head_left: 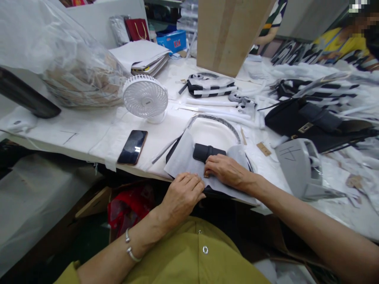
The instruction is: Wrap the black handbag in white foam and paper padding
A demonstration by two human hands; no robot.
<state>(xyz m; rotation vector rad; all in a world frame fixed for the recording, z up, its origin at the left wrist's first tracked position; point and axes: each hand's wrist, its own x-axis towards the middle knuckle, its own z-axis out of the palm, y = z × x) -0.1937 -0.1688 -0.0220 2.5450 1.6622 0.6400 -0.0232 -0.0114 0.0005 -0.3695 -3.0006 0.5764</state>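
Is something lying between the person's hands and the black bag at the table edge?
Partly. A grey wrapping sheet covers most of the black bag, and the left hand rests on that sheet. The right hand touches the bag's uncovered part directly.

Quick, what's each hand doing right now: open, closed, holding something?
Left hand: open, resting palm-down on the grey sheet.
Right hand: fingertips on a small gold fitting by the black strap; grip cannot be told.

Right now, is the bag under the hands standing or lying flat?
Lying flat: the bag lies on the table under a grey sheet, handle arched away, left hand and right hand on it.
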